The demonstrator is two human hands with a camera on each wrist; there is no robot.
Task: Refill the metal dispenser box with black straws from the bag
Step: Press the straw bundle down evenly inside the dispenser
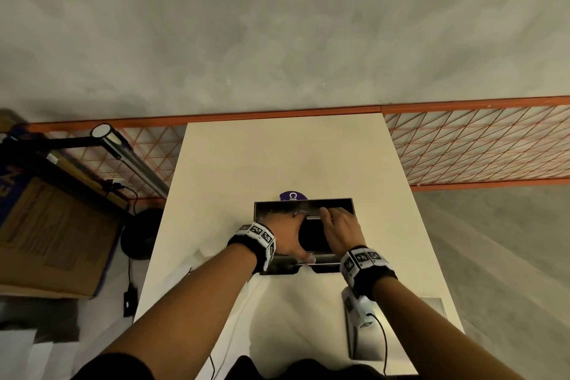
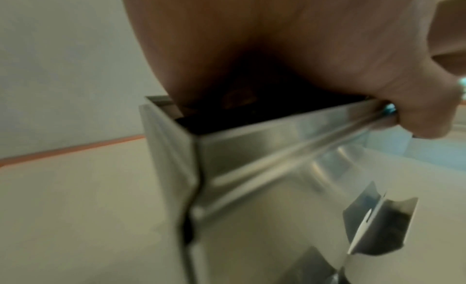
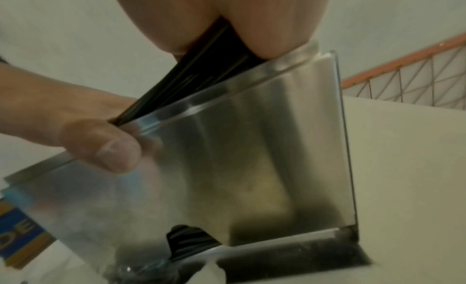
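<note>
Both hands working at the open metal dispenser box (image 1: 336, 203).
Left hand (image 1: 288, 237) is gripping its front rim; right hand (image 1: 342, 230) is clasping black straws (image 3: 199, 77) above it.

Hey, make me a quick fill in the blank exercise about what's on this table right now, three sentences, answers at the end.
1. Both hands are at the open top of a box made of ____.
2. The straws going into it are ____ in colour.
3. The left hand has its ____ over the box's near top edge, outside the front wall.

Missing words: metal; black; thumb
</note>
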